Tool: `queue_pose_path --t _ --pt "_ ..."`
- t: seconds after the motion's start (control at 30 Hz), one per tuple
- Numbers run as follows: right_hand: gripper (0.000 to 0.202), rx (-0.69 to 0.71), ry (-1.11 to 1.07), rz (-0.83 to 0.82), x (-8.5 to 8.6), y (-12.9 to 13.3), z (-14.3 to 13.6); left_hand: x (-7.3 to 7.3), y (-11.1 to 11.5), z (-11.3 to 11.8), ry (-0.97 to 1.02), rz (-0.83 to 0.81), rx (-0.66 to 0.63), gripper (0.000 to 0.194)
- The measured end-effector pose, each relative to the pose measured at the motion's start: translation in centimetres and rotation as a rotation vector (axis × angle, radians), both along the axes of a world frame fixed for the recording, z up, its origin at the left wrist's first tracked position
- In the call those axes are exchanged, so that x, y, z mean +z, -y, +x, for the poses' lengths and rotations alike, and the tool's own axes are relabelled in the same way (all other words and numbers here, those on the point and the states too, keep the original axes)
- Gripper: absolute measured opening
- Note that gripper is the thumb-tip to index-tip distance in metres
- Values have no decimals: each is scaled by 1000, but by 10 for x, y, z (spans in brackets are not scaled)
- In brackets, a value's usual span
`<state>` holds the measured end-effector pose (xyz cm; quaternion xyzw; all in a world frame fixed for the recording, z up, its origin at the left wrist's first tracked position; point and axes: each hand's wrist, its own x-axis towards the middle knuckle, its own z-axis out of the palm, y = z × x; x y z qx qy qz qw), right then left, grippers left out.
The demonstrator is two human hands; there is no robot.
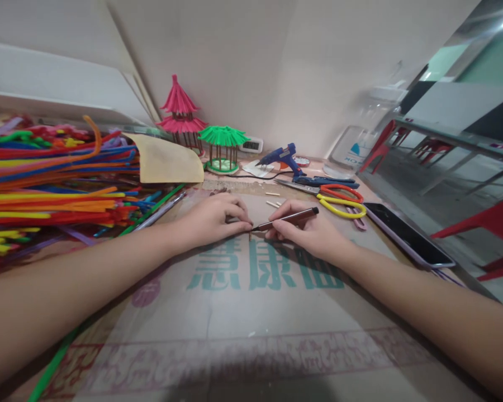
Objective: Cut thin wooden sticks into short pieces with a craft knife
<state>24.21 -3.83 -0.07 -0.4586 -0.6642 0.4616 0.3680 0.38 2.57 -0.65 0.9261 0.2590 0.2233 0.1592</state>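
Note:
My right hand (302, 229) is closed around a brown marker pen (291, 218), its tip pointing left at the fingertips of my other hand. My left hand (218, 219) pinches a small stick (250, 236), of which only a short brownish end shows below the fingers. Just beyond the hands lie a few short pale wooden sticks (272, 194). Some small brown pieces (220, 191) sit behind my left hand. Both hands rest over a translucent sheet (235, 318) with green characters showing on it.
Bundles of coloured pipe cleaners (54, 167) fill the left side. At the back stand a pink pagoda model (178, 111), a green-roofed pavilion model (223, 148) and a blue glue gun (283, 159). Scissors (339, 201), a phone (408, 234) and a clear plastic jug (356, 145) are on the right.

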Motion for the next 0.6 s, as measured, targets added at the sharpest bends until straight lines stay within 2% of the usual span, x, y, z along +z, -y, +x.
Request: queue_pose_path --t 0.2,0.6 --pt "16 -3 27 18 2 3 0 3 0 1 -15 -91 12 18" --pt "19 23 22 4 3 3 0 3 -2 -1 -24 -81 -4 19"
